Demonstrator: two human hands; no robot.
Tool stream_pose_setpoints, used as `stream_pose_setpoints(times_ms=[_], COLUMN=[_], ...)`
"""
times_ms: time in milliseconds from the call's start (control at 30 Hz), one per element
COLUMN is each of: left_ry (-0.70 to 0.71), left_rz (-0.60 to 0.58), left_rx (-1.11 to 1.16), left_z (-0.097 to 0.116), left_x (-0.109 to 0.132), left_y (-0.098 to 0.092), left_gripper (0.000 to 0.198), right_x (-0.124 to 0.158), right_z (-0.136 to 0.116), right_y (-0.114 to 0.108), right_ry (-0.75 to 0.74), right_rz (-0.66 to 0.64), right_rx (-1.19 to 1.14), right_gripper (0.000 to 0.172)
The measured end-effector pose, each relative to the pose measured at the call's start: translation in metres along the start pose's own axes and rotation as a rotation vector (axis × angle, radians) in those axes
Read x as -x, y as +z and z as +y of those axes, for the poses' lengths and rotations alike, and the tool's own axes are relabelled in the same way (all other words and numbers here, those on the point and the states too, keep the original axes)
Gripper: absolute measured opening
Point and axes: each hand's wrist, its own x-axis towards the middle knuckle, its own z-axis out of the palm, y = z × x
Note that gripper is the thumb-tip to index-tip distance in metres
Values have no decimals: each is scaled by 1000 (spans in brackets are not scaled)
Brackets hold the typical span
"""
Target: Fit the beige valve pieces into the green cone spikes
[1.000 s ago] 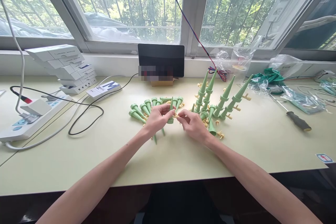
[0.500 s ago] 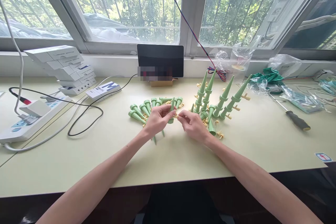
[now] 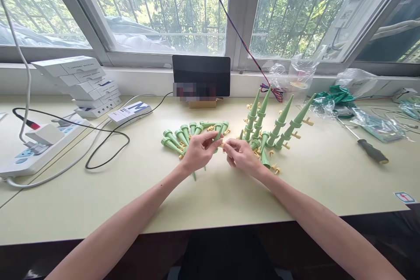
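Note:
My left hand (image 3: 198,152) is closed around a green plastic watering spike (image 3: 218,134), its tip upward and leaning a little right. My right hand (image 3: 242,156) pinches a small yellow valve (image 3: 222,145) at the side of that spike; fingers hide most of the joint. Behind and left of my left hand lies a fan of green spikes (image 3: 169,142) with yellow pieces among them. To the right of my right hand stand several tall stacks of nested spikes (image 3: 277,127) with yellow valves sticking out. Loose yellow valves (image 3: 276,169) lie near their base.
A dark screen (image 3: 201,74) stands by the window. White boxes (image 3: 88,79), a power strip (image 3: 49,146) and a black cable (image 3: 108,133) occupy the left. On the right are a screwdriver (image 3: 372,151) and plastic bags (image 3: 377,124).
The spike in my left hand has tipped to the right. Both hands have stayed together in nearly the same place, and the view has shifted slightly.

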Motion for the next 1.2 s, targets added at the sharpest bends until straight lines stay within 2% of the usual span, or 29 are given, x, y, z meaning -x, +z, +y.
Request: stream_pose_setpoints(times_ms=[267, 867, 967, 1067, 1200], left_ry=[124, 235, 157, -19, -162], left_rz=[43, 36, 30, 31, 48], left_rx=[-93, -144, -89, 102, 229], left_z=[2, 0, 2, 5, 6], left_x=[2, 5, 3, -2, -8], left_y=[1, 2, 0, -4, -10], left_gripper=[15, 14, 15, 20, 26], right_x=[-3, -3, -3, -4, -4], right_z=[5, 6, 6, 3, -2], right_y=[-3, -3, -2, 1, 5], right_ry=[59, 52, 64, 75, 33], right_rz=[-69, -62, -62, -46, 20], right_rx=[-248, -263, -302, -344, -262], right_gripper=[34, 40, 40, 44, 47])
